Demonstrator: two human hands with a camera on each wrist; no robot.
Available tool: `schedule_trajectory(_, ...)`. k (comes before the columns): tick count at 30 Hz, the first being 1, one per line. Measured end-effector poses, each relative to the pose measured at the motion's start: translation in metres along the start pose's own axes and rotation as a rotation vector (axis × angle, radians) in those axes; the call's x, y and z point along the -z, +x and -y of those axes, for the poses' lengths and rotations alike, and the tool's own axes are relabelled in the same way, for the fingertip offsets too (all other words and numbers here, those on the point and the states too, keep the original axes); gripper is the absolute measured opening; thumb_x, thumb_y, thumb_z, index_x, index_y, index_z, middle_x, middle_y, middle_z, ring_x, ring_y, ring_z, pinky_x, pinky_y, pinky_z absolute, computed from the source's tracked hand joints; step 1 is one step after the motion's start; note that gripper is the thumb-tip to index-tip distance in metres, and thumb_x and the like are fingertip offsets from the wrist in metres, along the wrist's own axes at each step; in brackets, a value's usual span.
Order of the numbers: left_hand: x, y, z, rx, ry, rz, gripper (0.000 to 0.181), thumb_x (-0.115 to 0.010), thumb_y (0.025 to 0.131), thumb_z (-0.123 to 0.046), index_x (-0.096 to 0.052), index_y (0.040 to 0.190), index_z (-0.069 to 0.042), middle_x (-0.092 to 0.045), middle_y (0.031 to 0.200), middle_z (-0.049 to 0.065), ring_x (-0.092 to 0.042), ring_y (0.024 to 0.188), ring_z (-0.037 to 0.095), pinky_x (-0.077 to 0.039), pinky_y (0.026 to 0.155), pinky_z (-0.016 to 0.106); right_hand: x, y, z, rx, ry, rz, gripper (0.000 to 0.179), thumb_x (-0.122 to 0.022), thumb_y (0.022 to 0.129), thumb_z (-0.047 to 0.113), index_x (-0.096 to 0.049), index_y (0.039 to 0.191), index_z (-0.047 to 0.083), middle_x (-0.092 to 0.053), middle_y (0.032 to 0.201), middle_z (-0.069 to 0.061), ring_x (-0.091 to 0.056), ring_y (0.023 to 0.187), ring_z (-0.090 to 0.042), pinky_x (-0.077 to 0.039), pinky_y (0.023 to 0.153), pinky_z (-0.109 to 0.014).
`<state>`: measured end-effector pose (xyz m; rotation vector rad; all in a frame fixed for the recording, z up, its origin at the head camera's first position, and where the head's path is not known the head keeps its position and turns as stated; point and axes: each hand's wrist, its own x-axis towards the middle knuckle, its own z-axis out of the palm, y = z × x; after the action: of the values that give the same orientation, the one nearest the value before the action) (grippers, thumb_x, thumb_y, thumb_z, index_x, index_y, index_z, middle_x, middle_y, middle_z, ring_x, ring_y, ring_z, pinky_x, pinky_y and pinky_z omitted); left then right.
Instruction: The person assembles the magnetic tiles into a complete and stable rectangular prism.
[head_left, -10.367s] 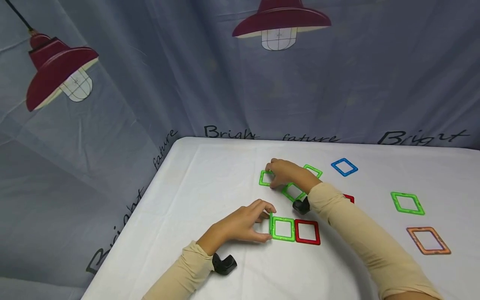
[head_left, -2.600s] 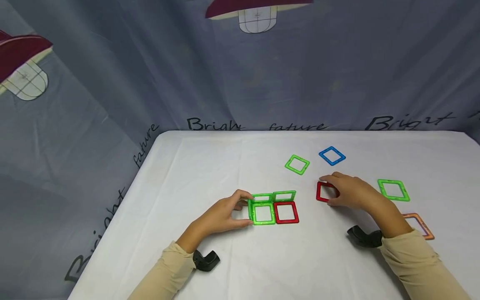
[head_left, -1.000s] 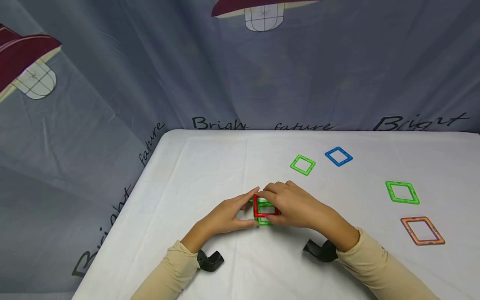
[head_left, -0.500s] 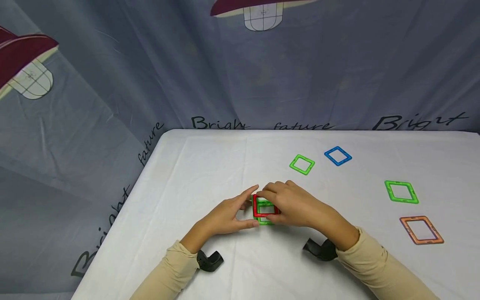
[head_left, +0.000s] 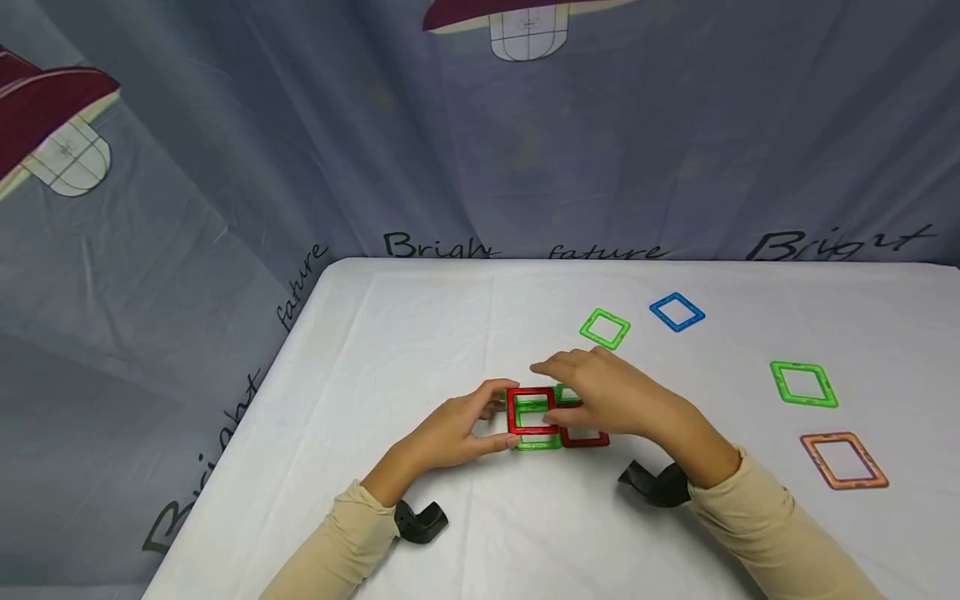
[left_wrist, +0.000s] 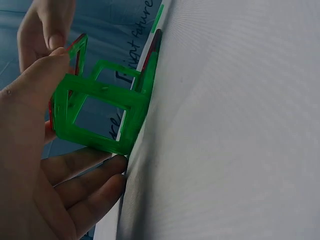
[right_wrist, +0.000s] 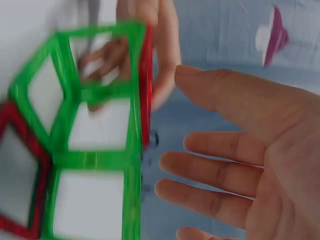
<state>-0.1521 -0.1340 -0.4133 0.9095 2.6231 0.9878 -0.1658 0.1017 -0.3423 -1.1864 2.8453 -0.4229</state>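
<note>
Magnetic tiles form a small structure of open square frames. A red tile (head_left: 534,431) lies flat on top of the upright green tiles (left_wrist: 90,137), above a green base tile (head_left: 538,446). Beside that base lies a second red tile (head_left: 588,442), with a green tile upright behind it, partly hidden. My left hand (head_left: 457,429) grips the structure's left side between thumb and fingers. My right hand (head_left: 615,392) hovers over the right half, fingers extended and holding nothing. In the right wrist view its fingertips are apart from the top red tile (right_wrist: 145,85).
Loose tiles lie on the white cloth (head_left: 420,333): a green one (head_left: 588,321) and a blue one (head_left: 663,320) behind the structure, another green (head_left: 777,381) and an orange one (head_left: 858,483) to the right. Black wrist mounts (head_left: 422,523) hang under both wrists.
Two green tiles were stood up behind the base tiles. My right hand brought a red tile from the right onto the top, then let go and moved slightly right. My left hand stays at the left side.
</note>
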Motion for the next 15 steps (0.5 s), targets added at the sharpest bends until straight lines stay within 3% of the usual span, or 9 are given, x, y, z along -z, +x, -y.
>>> schedule_trajectory(10,-0.003,0.003,0.002,0.003,0.015,-0.008,0.061,-0.061,0.084,-0.044,-0.033,0.134,-0.025,-0.06,0.116,-0.005,-0.058,0.104,0.005,-0.047,0.09,0.029,-0.002,0.003,-0.075,-0.278,0.153,-0.024,0.051,-0.062,0.086,0.027,-0.049,0.127,-0.001,-0.047,0.13,-0.024,-0.043,0.122,-0.04,-0.038,0.097,-0.054)
schedule_trajectory(15,-0.003,0.001,0.003,0.017,-0.004,-0.009,0.06,-0.061,0.084,-0.044,-0.033,0.134,-0.026,-0.059,0.117,-0.006,-0.058,0.103,0.006,-0.047,0.09,0.028,-0.013,0.009,-0.094,-0.366,0.15,0.003,0.057,-0.063,0.085,0.026,-0.043,0.133,0.003,-0.032,0.139,-0.028,-0.032,0.126,-0.046,-0.032,0.097,-0.061)
